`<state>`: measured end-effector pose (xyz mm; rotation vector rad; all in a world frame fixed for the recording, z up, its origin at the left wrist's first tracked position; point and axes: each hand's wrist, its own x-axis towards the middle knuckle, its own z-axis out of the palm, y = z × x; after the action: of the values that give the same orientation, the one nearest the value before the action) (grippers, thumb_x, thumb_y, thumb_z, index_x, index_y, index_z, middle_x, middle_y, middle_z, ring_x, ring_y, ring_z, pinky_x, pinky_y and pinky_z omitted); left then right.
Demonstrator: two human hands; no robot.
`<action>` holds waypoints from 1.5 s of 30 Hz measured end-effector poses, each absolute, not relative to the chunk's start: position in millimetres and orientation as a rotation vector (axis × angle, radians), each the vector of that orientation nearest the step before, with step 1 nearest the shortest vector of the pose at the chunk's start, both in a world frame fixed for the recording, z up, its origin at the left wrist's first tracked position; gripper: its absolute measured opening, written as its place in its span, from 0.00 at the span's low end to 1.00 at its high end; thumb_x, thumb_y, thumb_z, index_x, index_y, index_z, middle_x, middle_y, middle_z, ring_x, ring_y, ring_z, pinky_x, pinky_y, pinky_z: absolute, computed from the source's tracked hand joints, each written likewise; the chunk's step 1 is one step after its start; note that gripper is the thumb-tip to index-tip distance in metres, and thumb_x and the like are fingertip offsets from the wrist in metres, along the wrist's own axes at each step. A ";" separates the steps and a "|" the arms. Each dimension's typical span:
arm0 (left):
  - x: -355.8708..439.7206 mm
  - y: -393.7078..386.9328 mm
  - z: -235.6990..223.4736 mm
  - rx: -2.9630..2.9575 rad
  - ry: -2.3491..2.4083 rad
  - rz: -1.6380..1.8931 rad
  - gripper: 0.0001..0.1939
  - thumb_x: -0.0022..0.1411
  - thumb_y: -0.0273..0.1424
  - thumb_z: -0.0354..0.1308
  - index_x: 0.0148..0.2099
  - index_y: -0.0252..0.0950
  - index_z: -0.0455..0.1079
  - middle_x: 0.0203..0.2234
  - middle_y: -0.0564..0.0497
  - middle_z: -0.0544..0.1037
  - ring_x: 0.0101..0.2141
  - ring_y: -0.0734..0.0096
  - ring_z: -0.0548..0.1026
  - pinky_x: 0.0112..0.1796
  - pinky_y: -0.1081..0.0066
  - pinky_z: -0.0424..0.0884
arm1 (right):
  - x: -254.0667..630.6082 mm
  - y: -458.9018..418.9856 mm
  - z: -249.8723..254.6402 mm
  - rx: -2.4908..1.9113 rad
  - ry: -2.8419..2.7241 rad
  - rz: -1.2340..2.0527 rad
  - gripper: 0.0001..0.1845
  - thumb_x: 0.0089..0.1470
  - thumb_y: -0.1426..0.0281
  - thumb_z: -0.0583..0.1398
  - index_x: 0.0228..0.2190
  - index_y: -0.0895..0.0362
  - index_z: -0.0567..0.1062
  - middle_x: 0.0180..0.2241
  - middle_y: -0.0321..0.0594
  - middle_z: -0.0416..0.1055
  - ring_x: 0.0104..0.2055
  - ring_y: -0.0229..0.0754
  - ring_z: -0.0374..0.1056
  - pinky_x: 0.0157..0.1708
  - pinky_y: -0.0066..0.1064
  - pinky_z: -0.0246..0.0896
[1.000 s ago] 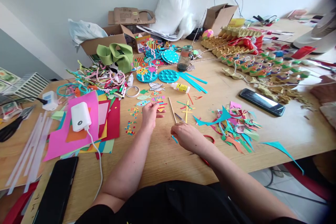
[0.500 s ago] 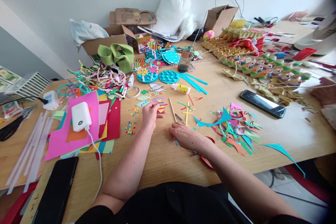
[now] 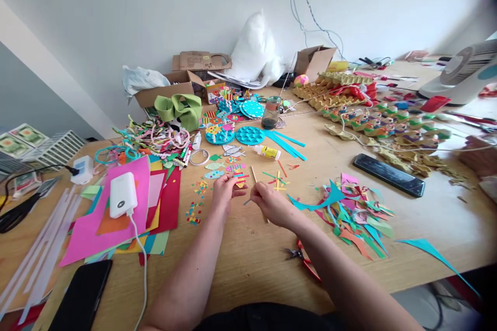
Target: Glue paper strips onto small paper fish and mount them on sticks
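Observation:
Between its thumb and fingers, my left hand (image 3: 224, 192) pinches a small yellow paper fish (image 3: 240, 184) with red and blue strips across it. My right hand (image 3: 272, 204) is closed around a thin wooden stick (image 3: 253, 174), whose ends show above and below the fist. A small dark bluish tip (image 3: 247, 201) shows by the right fingers; what it belongs to is hidden. Several decorated paper fish (image 3: 214, 174) lie beyond my left hand. Coloured paper dots (image 3: 193, 213) are scattered to its left. Ahead lies a glue bottle (image 3: 268, 152), with narrow paper strips (image 3: 278, 181) nearer.
Red-handled scissors (image 3: 301, 257) lie under my right forearm. Paper scraps (image 3: 357, 201) and a phone (image 3: 388, 173) are on the right. A power bank (image 3: 123, 195) rests on coloured sheets (image 3: 170, 212) at left. A glass jar (image 3: 271, 112) stands behind; another person's hand (image 3: 481, 158) is at far right.
The view has tilted upward. My right hand has closed around the wooden stick, which lay on the table before. My left hand still pinches the paper fish.

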<state>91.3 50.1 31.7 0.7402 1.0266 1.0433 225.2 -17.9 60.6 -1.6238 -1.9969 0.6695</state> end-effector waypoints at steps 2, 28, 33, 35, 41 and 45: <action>90.9 51.3 30.8 0.720 1.006 1.030 0.09 0.46 0.27 0.61 0.32 0.32 0.66 0.23 0.49 0.77 0.21 0.68 0.77 0.19 0.74 0.72 | 223.7 -3.6 60.6 -1.596 -1.746 0.714 0.06 0.54 0.73 0.51 0.25 0.57 0.64 0.26 0.36 0.66 0.30 0.37 0.61 0.31 0.27 0.55; 95.5 48.5 26.0 0.853 0.852 0.928 0.11 0.42 0.25 0.57 0.32 0.32 0.74 0.30 0.48 0.79 0.33 0.65 0.77 0.35 0.67 0.74 | 222.3 17.1 20.7 -1.417 -1.024 1.036 0.11 0.45 0.61 0.57 0.23 0.57 0.66 0.19 0.31 0.62 0.23 0.34 0.57 0.24 0.26 0.52; 95.8 48.8 26.8 0.807 0.838 0.938 0.12 0.42 0.24 0.59 0.33 0.32 0.74 0.29 0.48 0.79 0.31 0.66 0.77 0.34 0.67 0.74 | 222.7 15.8 24.2 -1.397 -1.007 1.048 0.12 0.44 0.60 0.57 0.23 0.57 0.66 0.18 0.28 0.59 0.21 0.33 0.54 0.23 0.26 0.49; 95.9 48.5 27.7 0.803 0.841 0.937 0.12 0.41 0.24 0.59 0.34 0.32 0.74 0.29 0.48 0.79 0.30 0.67 0.77 0.34 0.68 0.74 | 222.8 15.5 24.5 -1.392 -1.010 1.046 0.13 0.44 0.60 0.58 0.23 0.57 0.66 0.18 0.28 0.59 0.21 0.33 0.54 0.23 0.26 0.49; 95.2 48.2 26.6 0.823 0.867 0.922 0.15 0.40 0.24 0.61 0.35 0.31 0.74 0.28 0.49 0.79 0.30 0.68 0.77 0.32 0.71 0.72 | 223.4 15.5 23.0 -1.388 -0.979 1.066 0.14 0.42 0.59 0.59 0.22 0.58 0.66 0.19 0.29 0.59 0.22 0.33 0.53 0.24 0.26 0.47; 95.0 49.0 24.0 0.834 0.871 0.932 0.13 0.40 0.25 0.62 0.34 0.31 0.74 0.27 0.49 0.79 0.28 0.70 0.77 0.31 0.72 0.71 | 223.3 16.9 20.5 -1.368 -0.937 1.104 0.14 0.40 0.59 0.61 0.21 0.57 0.67 0.19 0.30 0.61 0.22 0.33 0.54 0.25 0.27 0.47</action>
<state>95.0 49.0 24.0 0.8342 0.8707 0.9315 223.3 16.9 20.5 -1.3675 -0.9370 1.1042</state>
